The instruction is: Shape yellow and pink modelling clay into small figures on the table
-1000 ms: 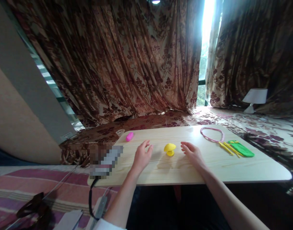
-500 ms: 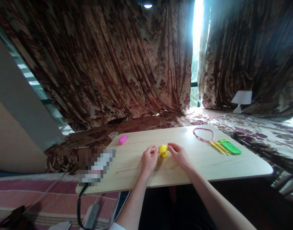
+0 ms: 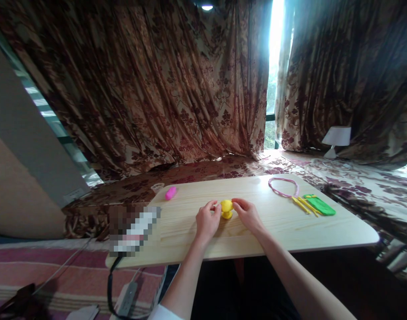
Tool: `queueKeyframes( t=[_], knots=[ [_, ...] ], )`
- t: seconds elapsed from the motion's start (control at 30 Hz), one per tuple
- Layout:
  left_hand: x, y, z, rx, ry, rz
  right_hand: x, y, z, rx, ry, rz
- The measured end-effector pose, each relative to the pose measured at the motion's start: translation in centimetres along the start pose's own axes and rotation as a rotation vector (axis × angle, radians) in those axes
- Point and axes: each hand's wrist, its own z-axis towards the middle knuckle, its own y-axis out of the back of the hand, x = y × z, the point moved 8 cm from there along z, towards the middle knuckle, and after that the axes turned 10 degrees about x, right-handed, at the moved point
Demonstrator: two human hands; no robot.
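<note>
A small yellow clay mushroom [image 3: 226,206], with a rounded cap on a short stem and a wider foot, stands upright on the pale wooden table [image 3: 257,251]. My left hand [image 3: 208,220] has its thumb and fingertips curled in against the left side of the cap. On the opposite side, the fingers of my right hand [image 3: 249,215] pinch the cap's right edge. Fingertips cover the two sides of the cap, while the stem and foot show between the hands.
A pink lump [image 3: 170,193] lies at the table's back left, near a clear container [image 3: 157,187]. To the right are a pink twisted loop [image 3: 283,180], yellow tools [image 3: 302,206] and a green flat piece [image 3: 320,205]. A blurred-out object [image 3: 137,231] with a black strap sits at the left edge.
Both hands have come inward from either side and taken hold of the yellow clay mushroom's cap. The view has also shifted a little. Over the last half second little has moved.
</note>
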Motion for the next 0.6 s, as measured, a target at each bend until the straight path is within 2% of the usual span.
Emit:
queueKeyframes(
  t=[0.2, 0.4, 0.6],
  knots=[
    [0.0, -0.2, -0.1, 0.004, -0.002, 0.011, -0.9, -0.1, -0.1, -0.007, -0.005, -0.068],
    [0.6, -0.3, 0.2, 0.025, 0.003, 0.000, -0.6, 0.1, -0.2, -0.032, 0.002, -0.120],
    [1.0, 0.0, 0.9, 0.043, -0.031, 0.019, -0.9, 1.0, -0.4, -0.081, 0.003, -0.145]
  ],
)
